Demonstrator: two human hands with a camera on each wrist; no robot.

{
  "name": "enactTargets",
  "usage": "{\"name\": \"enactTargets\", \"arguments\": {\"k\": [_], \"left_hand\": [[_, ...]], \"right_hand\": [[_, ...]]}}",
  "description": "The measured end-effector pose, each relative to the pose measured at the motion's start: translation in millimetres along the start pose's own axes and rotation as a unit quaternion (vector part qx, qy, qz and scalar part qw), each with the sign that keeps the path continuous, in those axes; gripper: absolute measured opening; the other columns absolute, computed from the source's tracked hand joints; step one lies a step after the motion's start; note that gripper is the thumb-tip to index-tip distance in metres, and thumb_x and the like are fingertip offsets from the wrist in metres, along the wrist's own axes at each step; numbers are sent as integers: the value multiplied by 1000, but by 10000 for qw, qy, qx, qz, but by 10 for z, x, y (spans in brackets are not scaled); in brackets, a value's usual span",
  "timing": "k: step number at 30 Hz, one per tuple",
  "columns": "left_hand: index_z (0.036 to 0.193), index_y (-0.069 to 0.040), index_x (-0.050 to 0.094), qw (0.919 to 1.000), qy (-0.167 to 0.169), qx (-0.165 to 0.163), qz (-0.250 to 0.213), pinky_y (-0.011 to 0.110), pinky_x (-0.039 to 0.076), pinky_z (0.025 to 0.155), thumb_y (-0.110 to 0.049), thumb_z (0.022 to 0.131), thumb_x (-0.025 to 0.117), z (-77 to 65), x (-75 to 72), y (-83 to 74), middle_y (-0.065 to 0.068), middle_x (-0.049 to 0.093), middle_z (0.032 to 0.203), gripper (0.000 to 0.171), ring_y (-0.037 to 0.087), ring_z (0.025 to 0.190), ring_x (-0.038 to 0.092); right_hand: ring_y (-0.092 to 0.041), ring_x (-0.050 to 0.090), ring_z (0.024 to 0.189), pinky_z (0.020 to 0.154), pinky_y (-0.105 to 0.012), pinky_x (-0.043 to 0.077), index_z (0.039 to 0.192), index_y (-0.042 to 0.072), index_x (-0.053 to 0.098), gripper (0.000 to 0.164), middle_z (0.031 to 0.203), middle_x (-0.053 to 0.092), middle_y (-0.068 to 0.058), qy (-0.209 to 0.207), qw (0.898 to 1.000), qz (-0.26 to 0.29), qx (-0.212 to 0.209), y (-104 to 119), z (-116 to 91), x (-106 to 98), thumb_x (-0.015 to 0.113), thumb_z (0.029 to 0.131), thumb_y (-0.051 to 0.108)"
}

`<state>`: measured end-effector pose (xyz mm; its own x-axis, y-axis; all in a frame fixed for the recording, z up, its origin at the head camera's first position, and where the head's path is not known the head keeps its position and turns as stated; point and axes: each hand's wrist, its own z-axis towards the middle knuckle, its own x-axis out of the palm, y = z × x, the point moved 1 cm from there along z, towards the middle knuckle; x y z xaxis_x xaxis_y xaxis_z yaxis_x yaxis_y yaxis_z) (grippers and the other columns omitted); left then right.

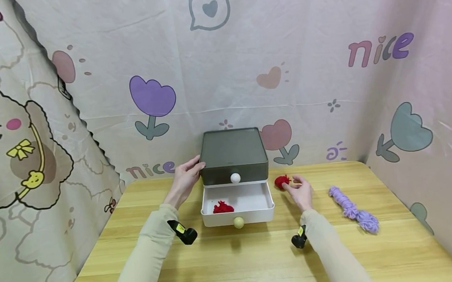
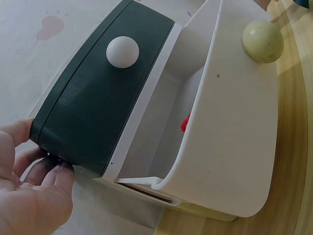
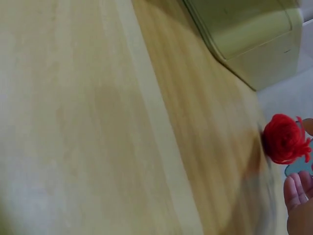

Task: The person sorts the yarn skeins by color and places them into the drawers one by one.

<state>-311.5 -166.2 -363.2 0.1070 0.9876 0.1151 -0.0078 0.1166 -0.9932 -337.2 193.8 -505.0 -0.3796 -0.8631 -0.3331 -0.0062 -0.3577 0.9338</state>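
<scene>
A small drawer box (image 1: pixel 232 147) with a dark top stands at the back of the table. Its upper drawer, with a white knob (image 2: pixel 122 52), is closed. The white lower drawer (image 1: pixel 252 197), with a pale yellow knob (image 1: pixel 239 222), is pulled out and has a red tangle of yarn (image 1: pixel 223 207) inside. My left hand (image 1: pixel 186 176) grips the box's left side near the front corner. Right of the box sits a red yarn ball (image 3: pixel 283 139) with loose strands. My right hand (image 1: pixel 301 192) is beside it, thumb and fingers spread apart, fingertips right at the strands.
A twisted lilac yarn skein (image 1: pixel 353 209) lies on the wooden table (image 1: pixel 222 268) to the right. A printed curtain (image 1: pixel 300 25) hangs close behind the table and along its sides.
</scene>
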Motion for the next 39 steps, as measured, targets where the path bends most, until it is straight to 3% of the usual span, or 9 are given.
{"name": "enactTargets", "arguments": {"k": [4, 7, 18, 39], "left_hand": [[157, -5, 31, 10000, 2, 32, 41, 45, 20, 128, -11, 105, 52, 2, -4, -5, 12, 16, 169, 56, 28, 155, 21], [157, -5, 31, 9999, -5, -3, 103, 45, 20, 128, -11, 105, 52, 4, -6, -6, 11, 16, 170, 56, 28, 156, 21], [157, -6, 32, 9999, -27, -21, 143, 45, 21, 127, -12, 105, 53, -5, -7, -19, 11, 17, 170, 57, 27, 156, 21], [157, -7, 32, 9999, -35, -74, 111, 43, 20, 128, -12, 105, 53, 8, 7, -11, 12, 16, 170, 57, 27, 156, 20]], "right_hand": [[-41, 61, 115, 99, -45, 52, 137, -4, 55, 58, 133, 58, -30, 26, 9996, -285, 24, -19, 20, 67, 77, 88, 18], [-43, 61, 115, 104, -53, 49, 133, -5, 58, 57, 133, 59, -31, -5, 9988, -481, -44, -26, 25, 110, 79, 86, 20], [-48, 53, 124, 109, -59, 43, 131, -7, 58, 60, 131, 58, -34, -105, 9905, -1213, -632, -39, 76, 222, 80, 83, 21], [-47, 60, 118, 105, -53, 50, 128, -7, 59, 55, 127, 63, -32, -67, 9911, -1298, -272, -28, 136, 238, 78, 84, 21]]}}
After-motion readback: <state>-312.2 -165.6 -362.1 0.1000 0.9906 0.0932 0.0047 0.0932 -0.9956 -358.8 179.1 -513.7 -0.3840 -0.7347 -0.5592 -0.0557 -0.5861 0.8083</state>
